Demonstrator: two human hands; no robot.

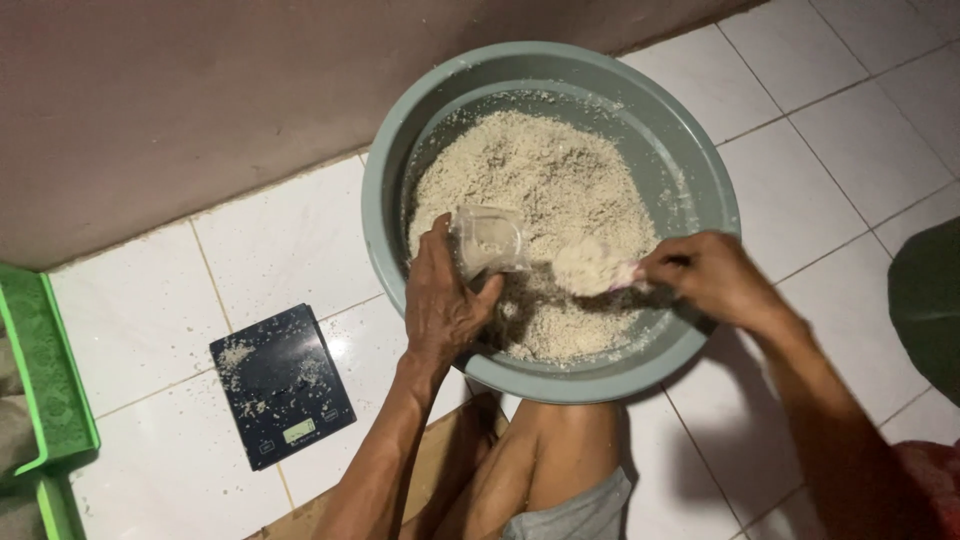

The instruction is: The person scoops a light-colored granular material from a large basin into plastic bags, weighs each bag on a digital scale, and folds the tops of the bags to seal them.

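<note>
A large grey-green basin (pixel 690 160) on the white tiled floor holds a heap of pale crumbly grain mixture (pixel 545 180). My left hand (pixel 440 300) grips a small clear plastic bag (pixel 490 240), held open over the basin's near side. My right hand (pixel 705 275) holds a spoon (pixel 595 268) heaped with the mixture, its bowl just right of the bag's mouth. The spoon's handle is mostly hidden inside my fingers.
A dark digital kitchen scale (pixel 282 385), dusted with crumbs, lies on the tiles left of my left arm. A green plastic object (pixel 45 370) sits at the far left. A brown wall (pixel 200 90) runs behind. My bare knee (pixel 560 450) rests below the basin.
</note>
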